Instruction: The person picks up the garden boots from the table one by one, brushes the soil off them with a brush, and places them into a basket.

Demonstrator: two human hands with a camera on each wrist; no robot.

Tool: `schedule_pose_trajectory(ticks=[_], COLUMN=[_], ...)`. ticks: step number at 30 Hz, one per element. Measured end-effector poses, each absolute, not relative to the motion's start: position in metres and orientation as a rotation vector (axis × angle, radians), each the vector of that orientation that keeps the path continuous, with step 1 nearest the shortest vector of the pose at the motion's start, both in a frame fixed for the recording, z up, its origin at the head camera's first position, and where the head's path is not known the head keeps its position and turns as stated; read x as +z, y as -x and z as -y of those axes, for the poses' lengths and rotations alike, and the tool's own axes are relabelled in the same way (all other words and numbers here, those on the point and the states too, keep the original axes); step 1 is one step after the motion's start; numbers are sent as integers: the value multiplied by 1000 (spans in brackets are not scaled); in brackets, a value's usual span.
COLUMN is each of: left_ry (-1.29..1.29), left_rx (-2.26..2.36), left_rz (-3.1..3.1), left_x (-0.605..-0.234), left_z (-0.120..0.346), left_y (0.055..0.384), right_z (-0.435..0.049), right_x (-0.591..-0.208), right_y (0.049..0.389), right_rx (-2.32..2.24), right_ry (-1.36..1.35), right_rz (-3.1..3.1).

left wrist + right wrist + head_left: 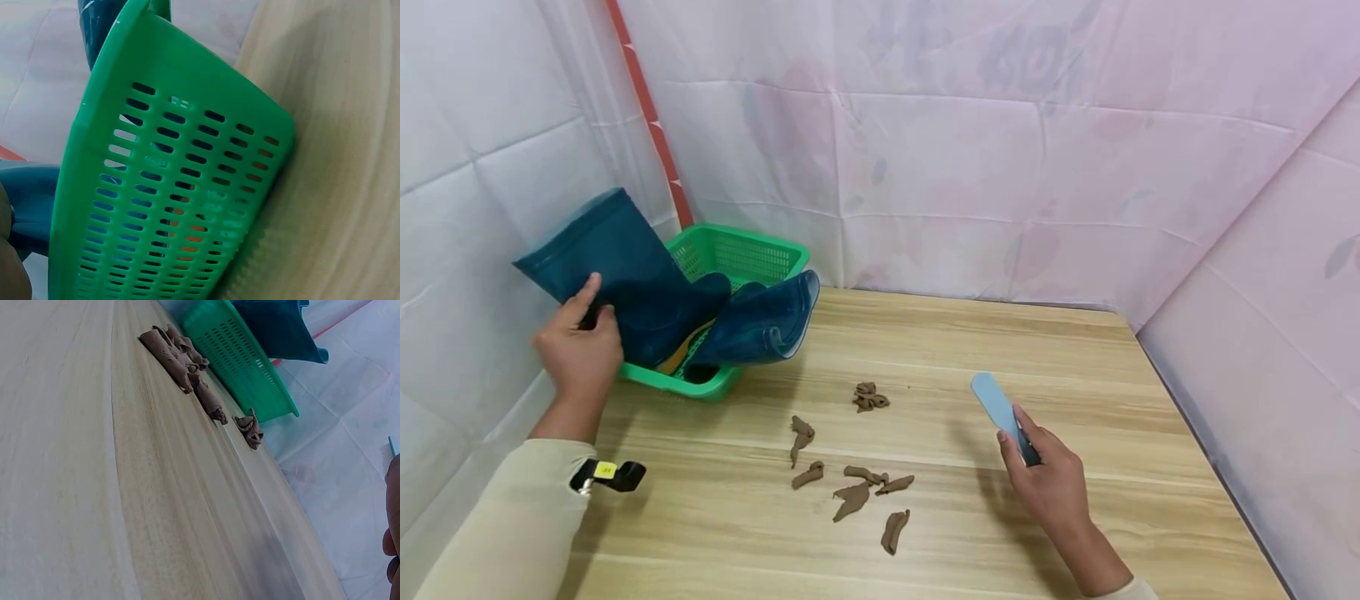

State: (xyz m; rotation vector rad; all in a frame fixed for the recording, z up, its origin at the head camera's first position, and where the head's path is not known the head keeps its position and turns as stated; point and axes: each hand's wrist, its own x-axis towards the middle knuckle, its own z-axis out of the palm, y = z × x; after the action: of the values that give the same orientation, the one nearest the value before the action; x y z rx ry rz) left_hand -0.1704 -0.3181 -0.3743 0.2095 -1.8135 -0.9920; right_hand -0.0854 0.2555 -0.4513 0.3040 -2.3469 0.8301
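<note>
My left hand (580, 346) grips a dark blue-green rubber boot (625, 267) at the back of its shaft. The boot leans left, its foot in the green plastic basket (666, 382); a second rubber boot (752, 321) lies in the same basket with its opening over the right rim. In the left wrist view, part of the left hand (11, 269) shows at the edge beside the boot. Over the table's right half, my right hand (1051, 479) holds a flat light-blue tool with a rounded end (995, 402); its underside is hidden in the head view.
Several brown, curled clay-like scraps (852, 500) lie on the wooden table (737, 533) between the hands. One small clump (869, 397) sits farther back. White patterned cloth (925, 167) walls the table at the back and sides, with a red strip (651, 108) behind the basket.
</note>
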Motion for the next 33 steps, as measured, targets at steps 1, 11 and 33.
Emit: schedule_pose_trajectory(ticks=[1,11,33], left_ry=[-230,-319,-533], left_rx=[-997,-990,-1130], left_rz=[1830,1993,1987], left_x=[-375,-378,-380], left_z=[319,325,321], left_y=[169,167,149], right_z=[-256,-257,-257], right_x=[-451,-454,-455], right_y=[85,85,82], right_rx=[825,808,792], right_ry=[-307,-303,-275], right_rz=[2343,2341,2380])
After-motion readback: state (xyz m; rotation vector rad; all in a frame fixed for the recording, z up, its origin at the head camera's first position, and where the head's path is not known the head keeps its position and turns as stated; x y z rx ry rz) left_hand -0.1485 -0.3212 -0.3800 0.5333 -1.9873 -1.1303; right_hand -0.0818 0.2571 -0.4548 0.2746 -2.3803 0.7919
